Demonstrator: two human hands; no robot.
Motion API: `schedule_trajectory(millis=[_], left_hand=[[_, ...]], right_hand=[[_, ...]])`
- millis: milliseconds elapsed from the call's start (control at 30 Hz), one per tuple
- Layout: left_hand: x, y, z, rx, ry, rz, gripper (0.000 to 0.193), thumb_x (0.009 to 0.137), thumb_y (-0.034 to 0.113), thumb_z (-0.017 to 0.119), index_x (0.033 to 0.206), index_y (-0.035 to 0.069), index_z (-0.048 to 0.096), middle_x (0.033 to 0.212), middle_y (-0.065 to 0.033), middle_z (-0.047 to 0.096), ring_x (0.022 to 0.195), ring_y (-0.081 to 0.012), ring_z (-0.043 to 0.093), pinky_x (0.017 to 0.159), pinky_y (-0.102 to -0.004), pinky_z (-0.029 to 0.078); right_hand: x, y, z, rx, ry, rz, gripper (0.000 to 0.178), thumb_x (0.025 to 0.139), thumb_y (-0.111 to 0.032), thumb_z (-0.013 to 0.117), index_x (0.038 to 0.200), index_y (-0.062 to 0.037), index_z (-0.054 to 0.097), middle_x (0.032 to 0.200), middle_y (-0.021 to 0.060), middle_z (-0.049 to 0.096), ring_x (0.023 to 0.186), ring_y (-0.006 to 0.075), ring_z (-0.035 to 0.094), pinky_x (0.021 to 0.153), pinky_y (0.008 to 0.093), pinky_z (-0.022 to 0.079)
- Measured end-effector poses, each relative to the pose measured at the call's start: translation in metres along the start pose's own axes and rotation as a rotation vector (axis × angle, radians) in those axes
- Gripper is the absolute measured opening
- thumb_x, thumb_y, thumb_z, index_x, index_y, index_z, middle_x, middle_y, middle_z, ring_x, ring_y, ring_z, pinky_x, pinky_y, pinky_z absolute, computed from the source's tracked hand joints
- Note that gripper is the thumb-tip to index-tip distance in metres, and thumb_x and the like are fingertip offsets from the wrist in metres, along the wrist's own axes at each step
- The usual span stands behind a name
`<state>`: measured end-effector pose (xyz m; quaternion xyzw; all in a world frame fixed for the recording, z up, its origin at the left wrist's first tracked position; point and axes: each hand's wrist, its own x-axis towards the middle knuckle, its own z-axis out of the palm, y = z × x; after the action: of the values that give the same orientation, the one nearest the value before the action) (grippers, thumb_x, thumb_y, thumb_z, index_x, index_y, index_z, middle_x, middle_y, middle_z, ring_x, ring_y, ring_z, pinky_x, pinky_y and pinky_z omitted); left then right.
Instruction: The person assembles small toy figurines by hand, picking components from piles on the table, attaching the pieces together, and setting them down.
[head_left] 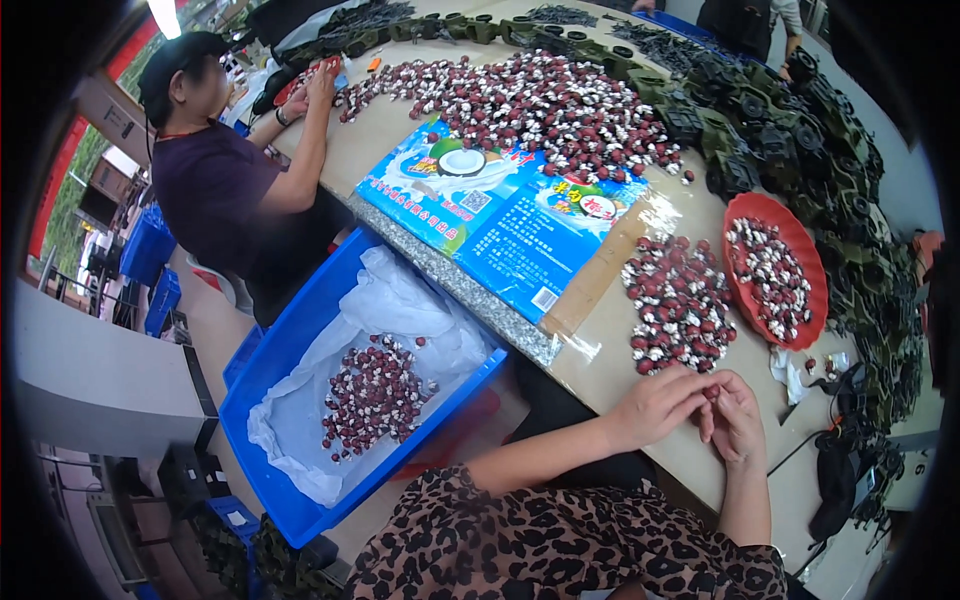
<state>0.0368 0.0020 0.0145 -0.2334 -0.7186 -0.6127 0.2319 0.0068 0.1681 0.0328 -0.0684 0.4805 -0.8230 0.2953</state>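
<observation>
My left hand (658, 408) and my right hand (738, 420) meet near the table's front edge, fingers closed together. Pinched between their fingertips is a small round dark red piece (711, 392); the fingers cover part of it. Just beyond them lies a loose pile of small red-and-white pieces (680, 305), round red parts with white parts among them. To the right of that pile, a red scalloped plastic basin (818, 305) holds more of the same pieces.
A large heap of red-and-white pieces (560, 105) covers the far table, behind a flat blue printed cardboard (490, 245). Left stands a blue bin (290, 520) lined with white plastic, holding more pieces. Dark green toy-vehicle parts (850, 160) crowd the right edge. A co-worker (215, 190) sits far left.
</observation>
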Motion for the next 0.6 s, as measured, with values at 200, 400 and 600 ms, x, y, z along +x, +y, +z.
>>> schedule_trajectory(millis=[200,400,600], left_hand=[[-0.002,-0.022,-0.001,-0.008,-0.027,-0.186,0.034,0.076,0.000,0.050,0.109,0.001,0.050,0.090,-0.0130,0.056,0.082,-0.0253,0.057,0.073,-0.0315,0.044],[0.016,-0.018,0.005,-0.161,0.093,-0.314,0.025,0.085,0.002,0.046,0.110,-0.002,0.049,0.085,-0.0054,0.054,0.072,-0.0089,0.054,0.063,-0.0202,0.044],[0.013,-0.018,0.012,-0.154,0.065,-0.323,0.023,0.084,-0.003,0.046,0.106,-0.003,0.051,0.090,-0.0062,0.049,0.072,-0.0099,0.055,0.062,-0.0205,0.045]], right_hand=[[0.016,-0.009,0.006,-0.067,-0.015,0.088,0.031,0.083,-0.016,0.053,0.109,-0.0006,0.048,0.085,0.0096,0.058,0.052,0.0111,0.052,0.046,0.0193,0.043],[0.027,-0.010,-0.006,-0.149,-0.011,-0.004,0.028,0.082,-0.011,0.054,0.106,0.0003,0.045,0.081,0.0065,0.057,0.054,0.0081,0.054,0.046,0.0186,0.044],[0.020,-0.007,-0.009,-0.229,-0.040,-0.024,0.030,0.081,-0.011,0.056,0.107,-0.0013,0.045,0.082,0.0048,0.058,0.055,0.0074,0.054,0.046,0.0177,0.044]])
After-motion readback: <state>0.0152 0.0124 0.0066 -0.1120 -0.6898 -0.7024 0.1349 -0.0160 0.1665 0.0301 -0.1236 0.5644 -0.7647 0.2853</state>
